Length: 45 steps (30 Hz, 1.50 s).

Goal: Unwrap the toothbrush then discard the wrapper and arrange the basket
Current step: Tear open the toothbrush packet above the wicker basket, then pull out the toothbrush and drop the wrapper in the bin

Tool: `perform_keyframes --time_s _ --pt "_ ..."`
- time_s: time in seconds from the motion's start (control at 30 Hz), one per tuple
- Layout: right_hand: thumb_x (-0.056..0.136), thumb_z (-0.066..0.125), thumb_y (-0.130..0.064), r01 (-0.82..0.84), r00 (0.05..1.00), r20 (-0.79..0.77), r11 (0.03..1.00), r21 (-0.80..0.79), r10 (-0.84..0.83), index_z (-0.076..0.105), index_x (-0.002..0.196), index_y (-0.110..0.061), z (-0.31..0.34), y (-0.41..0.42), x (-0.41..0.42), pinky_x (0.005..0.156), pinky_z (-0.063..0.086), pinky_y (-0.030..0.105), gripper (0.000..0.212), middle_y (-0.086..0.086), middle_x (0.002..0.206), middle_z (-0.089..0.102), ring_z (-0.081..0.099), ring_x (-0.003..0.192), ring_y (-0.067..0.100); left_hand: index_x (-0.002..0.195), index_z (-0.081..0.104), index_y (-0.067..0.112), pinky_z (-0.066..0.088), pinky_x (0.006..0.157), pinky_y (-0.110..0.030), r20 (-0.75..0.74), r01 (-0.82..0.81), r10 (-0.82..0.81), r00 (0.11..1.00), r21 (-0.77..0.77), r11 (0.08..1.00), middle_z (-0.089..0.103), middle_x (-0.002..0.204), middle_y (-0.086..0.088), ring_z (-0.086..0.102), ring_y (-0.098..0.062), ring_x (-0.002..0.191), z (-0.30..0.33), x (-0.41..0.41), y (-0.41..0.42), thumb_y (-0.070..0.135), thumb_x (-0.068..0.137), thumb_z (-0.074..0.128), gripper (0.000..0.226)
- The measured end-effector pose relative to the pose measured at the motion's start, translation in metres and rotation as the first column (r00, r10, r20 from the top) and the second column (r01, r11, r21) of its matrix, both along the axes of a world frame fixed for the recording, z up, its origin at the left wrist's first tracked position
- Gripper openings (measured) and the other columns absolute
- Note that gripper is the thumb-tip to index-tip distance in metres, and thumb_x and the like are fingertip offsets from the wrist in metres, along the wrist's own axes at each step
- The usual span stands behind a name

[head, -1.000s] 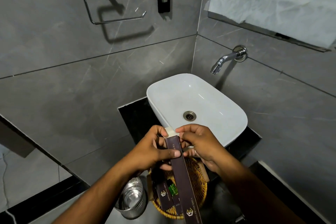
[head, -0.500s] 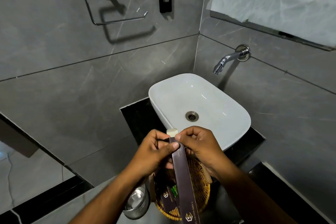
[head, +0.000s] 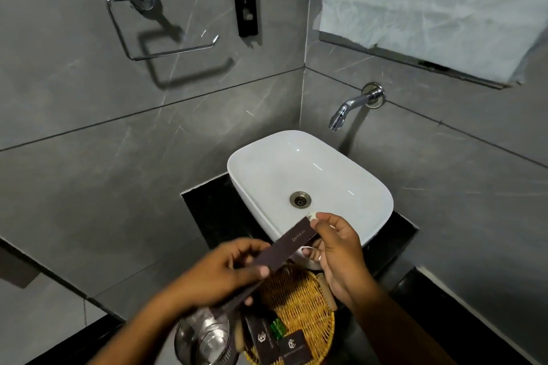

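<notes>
wicker basket [head: 299,299] holds dark packets [head: 268,342] and a green item [head: 278,328]

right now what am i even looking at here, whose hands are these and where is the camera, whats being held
There is no machine here: a person is working with two bare hands, and the single camera sits on their head, looking forward and down, so the arms reach in from the bottom edge. It is a grey-tiled bathroom corner. The left hand grips a long dark brown box, the toothbrush wrapper, held slanted. The right hand pinches something pale at the box's upper end; it looks like the contents coming out, but it is too small to be sure. Below the hands, a woven basket on the dark counter holds more small dark packets and a small green item. A shiny metal bin stands left of it. Behind are a white sink and a wall tap.
</notes>
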State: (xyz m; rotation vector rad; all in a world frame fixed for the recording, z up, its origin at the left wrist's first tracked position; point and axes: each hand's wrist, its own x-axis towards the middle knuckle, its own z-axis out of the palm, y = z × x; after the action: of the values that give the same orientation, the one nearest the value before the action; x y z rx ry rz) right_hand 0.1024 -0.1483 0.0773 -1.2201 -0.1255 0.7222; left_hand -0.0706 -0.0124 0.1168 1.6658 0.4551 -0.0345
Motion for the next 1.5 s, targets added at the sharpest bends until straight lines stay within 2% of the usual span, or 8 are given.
perform_keyframes --time_s 0.17,0.33,0.47,0.73,0.93,1.23,1.37,1.5 --pt "0.089 0.056 -0.021 -0.016 0.969 -0.244 0.994 0.104 0.041 0.063 0.100 -0.004 -0.007 0.010 -0.013 0.048 0.055 0.030 0.022 0.016 0.072 0.072 0.068 0.057 0.022 0.113 0.062 0.016 0.055 0.048 -0.024 -0.273 0.331 -0.240 0.932 0.363 0.871 0.073 0.097 -0.017 0.066 -0.021 0.059 0.082 0.029 0.052 0.013 0.090 0.065 0.023" --pt "0.093 0.038 -0.026 -0.074 0.923 -0.379 0.997 0.003 0.069 0.060 0.088 -0.006 -0.014 0.024 -0.031 0.043 0.046 0.024 0.031 0.011 0.059 0.069 0.061 0.048 0.018 0.111 0.070 0.017 0.043 0.035 -0.010 -0.577 0.551 -0.223 0.786 0.489 0.676 0.065 0.067 0.016 0.063 0.000 0.041 0.128 0.068 0.047 0.016 0.087 0.069 0.025" --pt "0.097 0.036 -0.032 -0.137 0.906 -0.409 0.990 -0.040 0.109 0.062 0.082 -0.007 -0.024 0.029 -0.039 0.043 0.043 0.024 0.039 0.007 0.054 0.065 0.059 0.047 0.017 0.118 0.069 0.020 0.048 0.036 -0.023 -0.727 0.648 -0.121 0.676 0.508 0.568 0.064 0.071 0.003 0.064 -0.019 0.046 0.140 0.086 0.036 0.019 0.087 0.069 0.031" --pt "0.096 0.042 -0.044 -0.218 0.875 -0.462 0.969 -0.118 0.141 0.058 0.094 -0.004 -0.034 0.039 -0.042 0.040 0.044 0.023 0.043 0.007 0.048 0.064 0.058 0.043 0.015 0.120 0.067 0.022 0.045 0.034 -0.020 -0.771 0.681 -0.038 0.636 0.537 0.498 0.062 0.074 -0.002 0.062 -0.021 0.048 0.138 0.085 0.026 0.019 0.088 0.067 0.032" --pt "0.091 0.058 -0.039 -0.113 0.896 -0.444 0.980 -0.166 0.028 0.057 0.092 -0.007 -0.032 0.048 -0.035 0.038 0.042 0.022 0.031 0.017 0.079 0.064 0.058 0.045 0.018 0.116 0.068 0.024 0.054 0.051 -0.024 -0.715 0.667 -0.124 0.688 0.557 0.494 0.075 0.098 -0.007 0.065 -0.016 0.048 0.134 0.069 0.028 0.024 0.088 0.066 0.029" --pt "0.090 0.059 -0.031 0.224 0.973 0.134 0.909 -0.352 -0.188 0.055 0.067 0.001 -0.022 0.040 0.014 0.036 0.037 0.024 0.039 0.010 0.053 0.050 0.046 0.039 0.017 0.098 0.076 0.029 0.053 0.077 -0.021 -0.517 0.411 -0.032 0.855 0.639 0.651 0.077 0.094 0.009 0.068 -0.005 0.084 0.123 0.017 0.088 0.026 0.082 0.073 0.016" --pt "0.087 0.061 -0.035 0.404 0.843 0.503 0.840 -0.362 -0.189 0.045 0.052 -0.013 -0.009 0.030 0.047 0.054 0.042 0.030 0.044 0.004 0.051 0.050 0.049 0.052 0.024 0.092 0.077 0.017 0.054 0.074 -0.031 -0.332 0.079 0.111 0.937 0.510 0.856 0.079 0.089 -0.009 0.069 -0.016 0.077 0.090 -0.021 0.120 0.011 0.083 0.072 0.011" --pt "0.087 0.064 -0.029 0.425 0.685 0.728 0.832 -0.358 -0.037 0.049 0.054 -0.024 0.009 0.026 0.063 0.053 0.038 0.022 0.037 -0.008 0.056 0.056 0.054 0.056 0.008 0.090 0.072 0.015 0.051 0.063 -0.029 -0.246 -0.115 0.250 0.937 0.456 0.883 0.073 0.080 -0.008 0.065 -0.019 0.071 0.048 -0.037 0.125 -0.001 0.083 0.069 0.018"
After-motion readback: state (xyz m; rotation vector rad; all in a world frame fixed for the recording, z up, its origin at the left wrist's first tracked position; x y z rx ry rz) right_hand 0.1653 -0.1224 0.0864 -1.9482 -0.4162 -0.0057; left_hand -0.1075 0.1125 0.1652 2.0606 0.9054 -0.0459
